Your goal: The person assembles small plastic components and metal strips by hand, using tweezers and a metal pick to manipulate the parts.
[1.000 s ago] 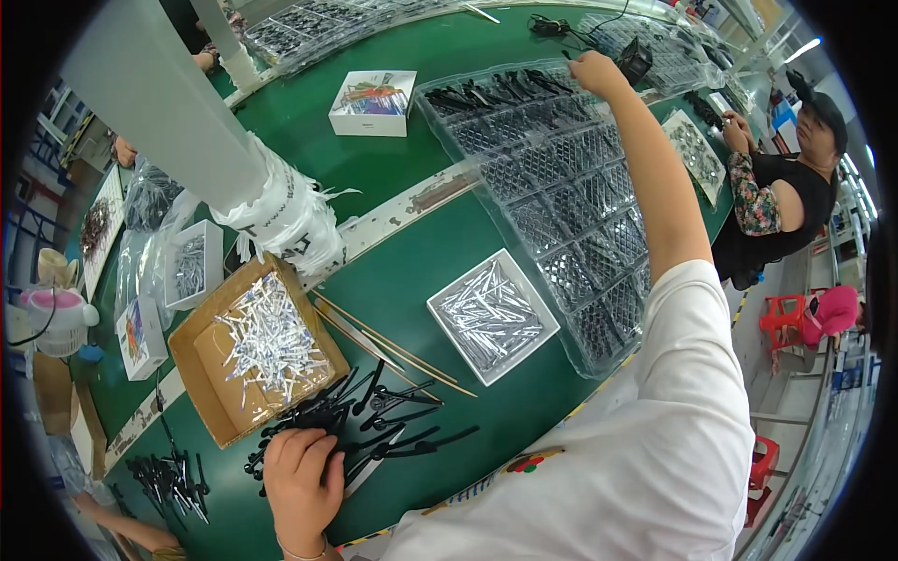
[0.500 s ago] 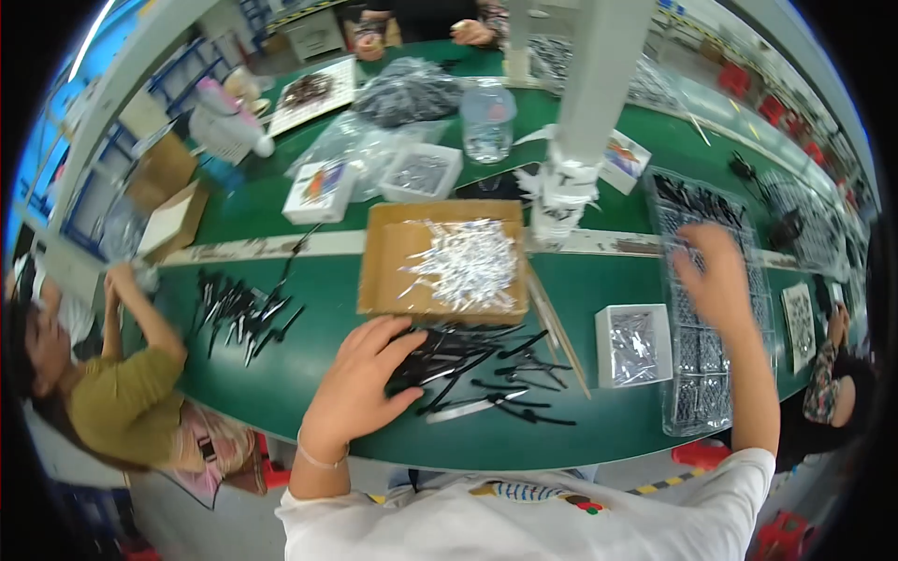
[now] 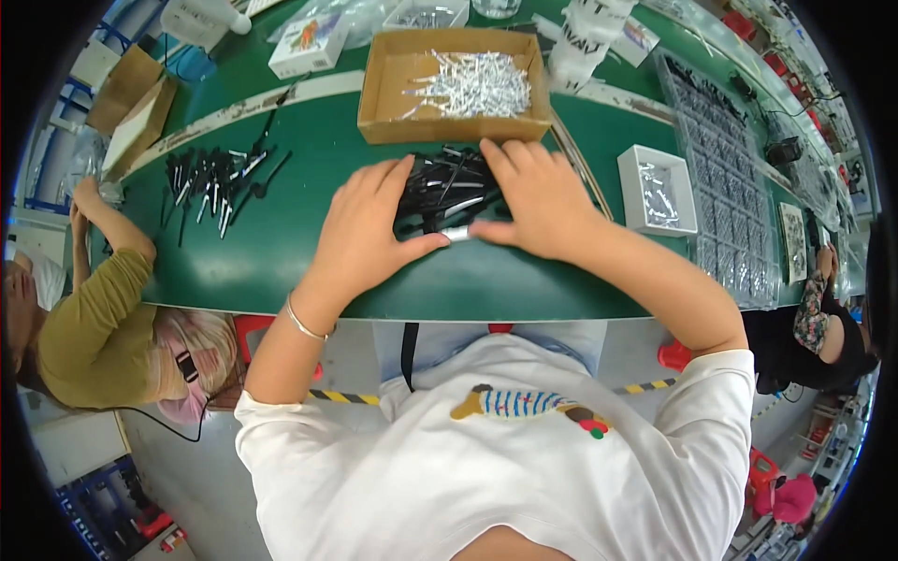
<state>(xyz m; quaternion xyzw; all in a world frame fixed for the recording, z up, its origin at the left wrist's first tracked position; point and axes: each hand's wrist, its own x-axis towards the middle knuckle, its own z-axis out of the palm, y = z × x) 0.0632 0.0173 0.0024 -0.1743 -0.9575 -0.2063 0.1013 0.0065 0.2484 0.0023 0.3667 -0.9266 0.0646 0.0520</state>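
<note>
A heap of slim black pieces (image 3: 447, 187), some with pale silvery parts, lies on the green table in front of me. My left hand (image 3: 369, 220) rests against its left side, fingers stretched forward and thumb pointing inward. On the other side my right hand (image 3: 543, 201) touches the heap, its fingers apart. Both thumbs come near a short silvery piece (image 3: 456, 233) at the heap's near edge. Fingers and palms hide parts of the heap. Just beyond it stands an open cardboard box (image 3: 393, 112) holding many thin white-silver pieces (image 3: 477, 84).
Another black-and-silver heap (image 3: 210, 182) lies left. To the right are a white box (image 3: 633, 220) of small clear-looking pieces, thin sticks (image 3: 580, 168) and a clear compartment tray (image 3: 730, 206). A wrapped post (image 3: 585, 47) rises behind. One person (image 3: 112, 327) sits left, another (image 3: 814, 337) right.
My right hand has come left from above the compartment tray to the black heap. My left hand has shifted along the heap's left side. The view has tilted downward.
</note>
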